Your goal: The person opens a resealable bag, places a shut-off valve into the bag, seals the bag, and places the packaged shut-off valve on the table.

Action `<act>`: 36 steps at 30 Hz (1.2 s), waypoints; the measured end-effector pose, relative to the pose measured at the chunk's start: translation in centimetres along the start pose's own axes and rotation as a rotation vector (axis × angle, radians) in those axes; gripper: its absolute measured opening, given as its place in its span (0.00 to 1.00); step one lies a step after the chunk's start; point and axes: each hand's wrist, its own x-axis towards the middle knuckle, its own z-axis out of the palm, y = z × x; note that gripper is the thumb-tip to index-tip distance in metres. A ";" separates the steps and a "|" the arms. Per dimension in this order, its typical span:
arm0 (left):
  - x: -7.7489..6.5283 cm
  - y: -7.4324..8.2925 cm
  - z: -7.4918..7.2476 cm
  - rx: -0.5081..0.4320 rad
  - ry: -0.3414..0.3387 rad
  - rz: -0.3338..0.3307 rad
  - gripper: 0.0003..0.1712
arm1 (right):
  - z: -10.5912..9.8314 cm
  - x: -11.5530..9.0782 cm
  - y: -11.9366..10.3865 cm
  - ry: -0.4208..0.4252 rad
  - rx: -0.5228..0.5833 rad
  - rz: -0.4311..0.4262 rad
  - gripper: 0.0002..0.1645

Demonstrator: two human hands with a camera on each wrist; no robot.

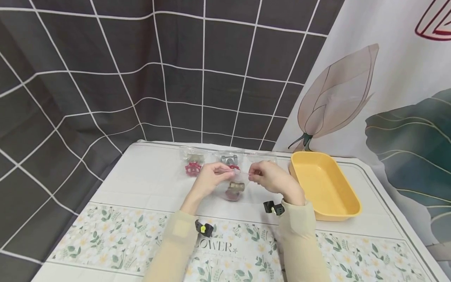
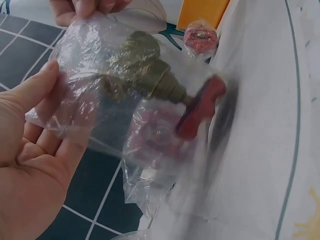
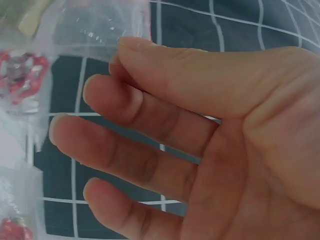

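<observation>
A clear plastic bag (image 2: 85,50) holds a brass valve (image 2: 142,65) with a red handwheel (image 2: 202,107). My left hand (image 1: 208,179) pinches the bag's top edge at the left between thumb and fingers. At the right end of that edge, my right hand (image 1: 272,178) pinches the plastic with thumb and index finger; its other fingers are loosely bent in the right wrist view. The valve (image 1: 235,190) hangs low in the bag, handwheel downward, close over the white tabletop (image 1: 148,176).
Behind my hands lie other clear bags: one with a brass, red-wheeled valve (image 1: 193,163) at left, one with a grey-metal, red-wheeled valve (image 1: 230,159) in the middle. A yellow tray (image 1: 343,216) stands at right. A dark gridded curtain (image 1: 183,86) backs the table.
</observation>
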 end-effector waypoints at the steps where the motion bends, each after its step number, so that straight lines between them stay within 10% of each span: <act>1: 0.0 0.0 0.0 -0.009 -0.008 0.006 0.09 | -0.1 -0.1 0.0 0.005 0.002 -0.003 0.07; 24: -0.3 -0.4 -2.3 0.010 -0.022 0.037 0.10 | -0.1 -0.1 0.9 0.021 -0.006 0.079 0.02; 31: -0.8 1.4 -2.2 0.021 0.001 0.021 0.09 | 0.3 0.5 0.2 0.091 -0.035 0.046 0.17; 36: -0.3 -0.1 -2.0 0.007 0.029 -0.007 0.11 | 1.2 1.2 -0.7 0.182 -0.039 -0.040 0.20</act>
